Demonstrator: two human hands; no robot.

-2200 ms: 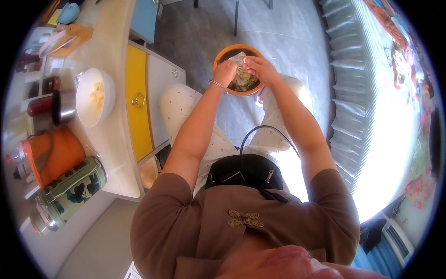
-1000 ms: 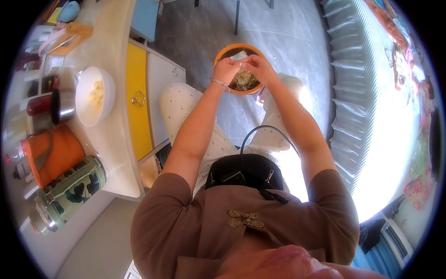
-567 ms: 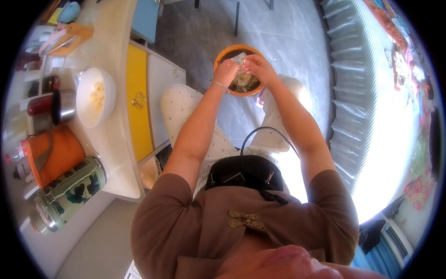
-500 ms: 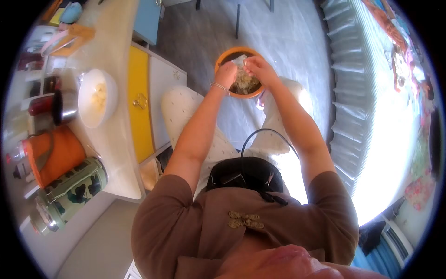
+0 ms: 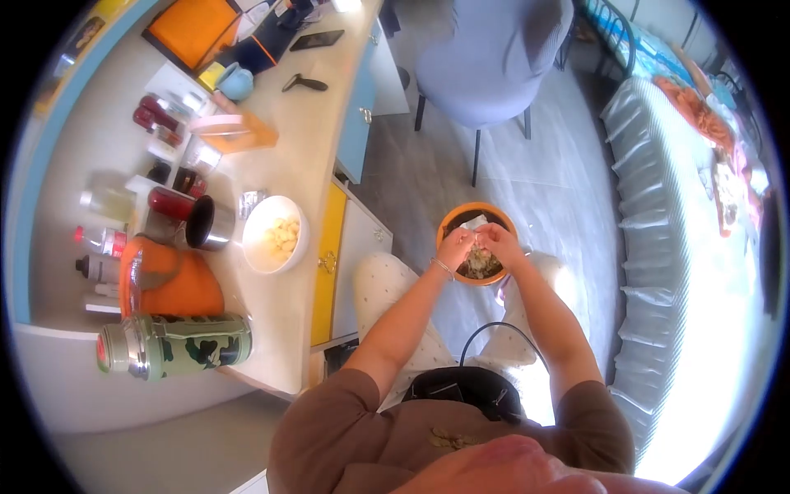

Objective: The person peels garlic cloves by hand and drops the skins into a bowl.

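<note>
As your left hand (image 5: 457, 247) and right hand (image 5: 499, 244) meet, fingers pinched around a pale piece (image 5: 478, 240), work low over the orange bin (image 5: 480, 281).

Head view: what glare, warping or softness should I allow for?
In the head view, glare bleaches the lower bedspread white; in the head view, fisheye distortion bows the pleated bed skirt and leaves black corners; in the head view, the left hand and right hand look small and soft, so anything pinched there is unclear.
</note>
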